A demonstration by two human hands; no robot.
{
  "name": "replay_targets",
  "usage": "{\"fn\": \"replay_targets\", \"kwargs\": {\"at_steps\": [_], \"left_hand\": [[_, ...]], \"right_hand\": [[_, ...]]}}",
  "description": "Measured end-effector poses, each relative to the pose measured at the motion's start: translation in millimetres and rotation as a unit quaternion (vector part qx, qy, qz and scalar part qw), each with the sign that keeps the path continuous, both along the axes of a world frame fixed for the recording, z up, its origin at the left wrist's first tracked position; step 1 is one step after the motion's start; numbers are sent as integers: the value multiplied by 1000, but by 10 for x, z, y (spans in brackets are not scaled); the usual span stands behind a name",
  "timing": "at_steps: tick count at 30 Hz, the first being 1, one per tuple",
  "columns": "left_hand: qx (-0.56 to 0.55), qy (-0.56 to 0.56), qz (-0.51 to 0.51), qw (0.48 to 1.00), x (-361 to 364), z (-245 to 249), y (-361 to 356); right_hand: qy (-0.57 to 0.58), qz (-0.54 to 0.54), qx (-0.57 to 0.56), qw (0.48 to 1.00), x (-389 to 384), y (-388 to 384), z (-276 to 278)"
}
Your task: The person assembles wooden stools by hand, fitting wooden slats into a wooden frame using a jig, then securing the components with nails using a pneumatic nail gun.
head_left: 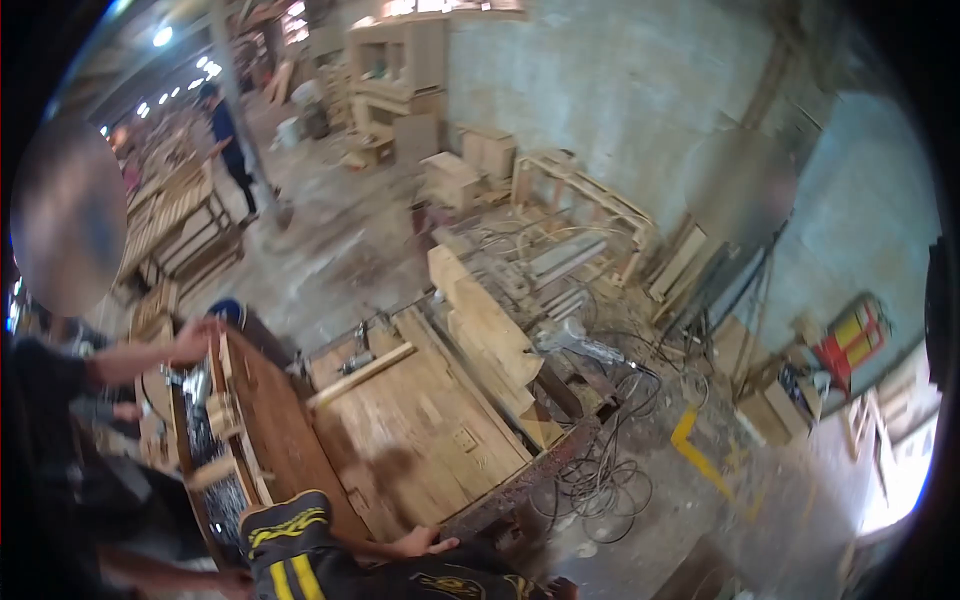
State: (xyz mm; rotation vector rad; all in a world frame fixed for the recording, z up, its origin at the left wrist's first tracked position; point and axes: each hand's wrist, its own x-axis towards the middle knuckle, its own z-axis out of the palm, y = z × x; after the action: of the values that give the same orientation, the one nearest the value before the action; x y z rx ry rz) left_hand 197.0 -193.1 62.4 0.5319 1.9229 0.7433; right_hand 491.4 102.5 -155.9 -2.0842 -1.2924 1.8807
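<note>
Resting hand: the person's left hand (425, 543) lies palm down at the near edge of the pale wooden panel (420, 430). The fingers are loosely spread, the thumb is out to the right, and it grips nothing.
Arm: a black sleeve with yellow stripes (290, 535) covers it, coming in from the near left.
Right hand: not in view.
Panel: lies flat in the middle of the scene, its near edge under the left hand.
Batten: a light batten (362, 374) lies slantwise across the far left part of the panel.
Dark frame: a long brown wooden frame (280, 430) runs just left of the panel, near to far.
Co-worker: a person in a dark top stands at the left. One co-worker's hand (195, 340) is on the far end of the dark frame, and a second lower hand (232, 582) is at its near end. Whether either grips cannot be told.
Timber: stacked pale blocks (490, 340) sit along the right edge of the panel.
Cables: a tangle of dark cables (600, 470) lies on the floor to the right, near a yellow floor mark (695, 445).
Far left: a slatted bench (170, 220), with a distant person in blue (225, 140) standing beyond it.
Far side: a bare grey wall (600, 90) with furniture carcasses (400, 70) to its left.
</note>
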Motion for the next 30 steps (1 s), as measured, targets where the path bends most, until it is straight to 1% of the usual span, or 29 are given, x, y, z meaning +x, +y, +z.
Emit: {"fn": "replay_targets", "kwargs": {"at_steps": [2,5,7,9,10,12,13,14,16,18,20,22,23,24,25,27,28,30], "left_hand": [[-30,49,-4,998,-3,287,62],[-49,117,18,992,84,95,19],[-55,112,94,988,87,261,-7],[-62,115,152,980,67,385,29],[-70,109,163,978,63,396,6],[-79,97,175,977,60,372,14],[-70,98,177,977,66,323,23],[-64,99,176,977,81,264,17],[-66,89,164,980,68,233,12],[-81,64,141,985,50,281,32],[-94,67,121,986,46,282,33],[-112,77,110,985,51,346,58],[-125,84,105,983,44,411,70],[-138,91,99,981,51,459,84],[-136,120,99,979,72,449,85],[-118,122,99,980,78,497,93],[-109,125,102,981,90,490,85],[-65,166,114,977,125,423,59]], "right_hand": [[20,-18,9,1000,-252,224,91],[59,-52,65,995,-648,623,187],[96,-82,137,983,-869,964,221],[147,-98,228,957,-1121,1346,331],[119,-67,277,951,-1271,1541,505],[58,18,383,922,-1701,1577,1319],[56,46,425,902,-1875,1537,1670],[79,68,457,883,-2040,1433,2004],[244,55,497,831,-2510,1217,2375],[348,147,473,796,-2789,822,2707],[282,272,528,753,-2984,468,2729],[244,388,402,793,-3077,111,2526],[223,465,474,714,-3085,-71,2435],[199,533,536,623,-3081,-199,2367],[160,573,540,595,-3065,-256,2341],[85,647,541,531,-3040,-322,2310],[103,618,551,552,-3039,-328,2270],[142,561,571,583,-3054,-350,2229]]}}
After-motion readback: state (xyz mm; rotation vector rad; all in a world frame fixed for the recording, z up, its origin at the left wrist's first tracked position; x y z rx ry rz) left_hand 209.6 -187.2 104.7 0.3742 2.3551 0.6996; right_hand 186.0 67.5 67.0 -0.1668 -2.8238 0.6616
